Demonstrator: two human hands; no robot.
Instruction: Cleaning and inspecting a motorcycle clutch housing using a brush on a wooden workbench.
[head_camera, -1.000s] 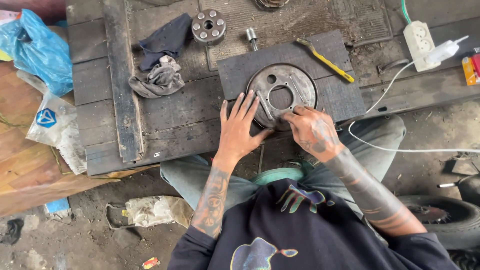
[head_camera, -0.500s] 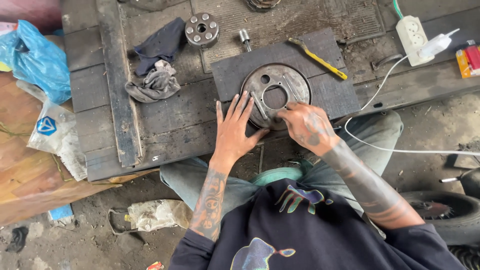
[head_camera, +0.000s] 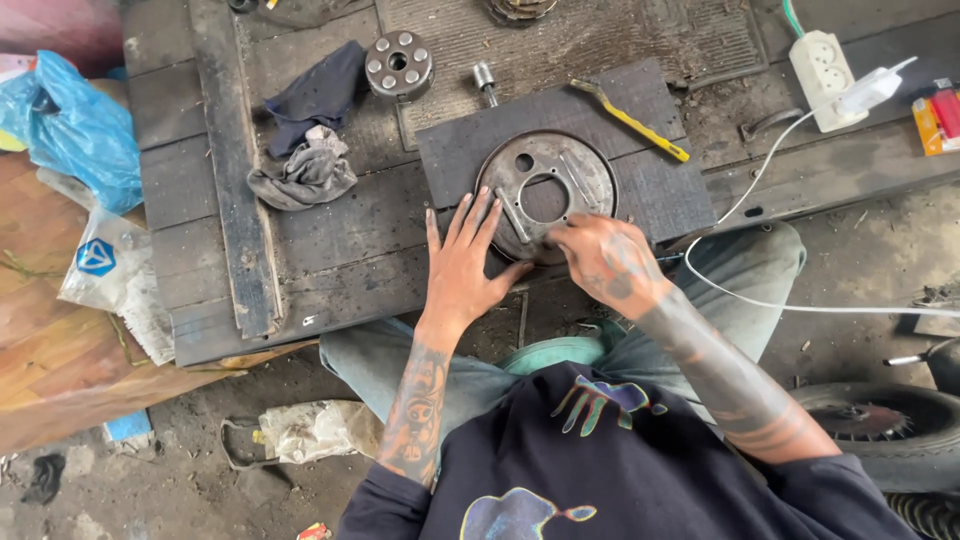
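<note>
A dark, grimy plank workbench (head_camera: 330, 250) stands over a littered concrete floor. On a dark board (head_camera: 660, 190) at its near edge lies a round metal plate (head_camera: 548, 180). The left hand (head_camera: 462, 262) rests flat beside it, fingers spread; the right hand (head_camera: 605, 258) is curled on its rim, grip hidden. Rags (head_camera: 310, 170) lie near the left edge.

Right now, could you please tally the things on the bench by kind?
Metal discs: 2, the plate under both hands, the holed hub
Rags: 2, dark, grey
Yellow tool: 1
Socket: 1
Power strip: 1
Total: 7
</note>
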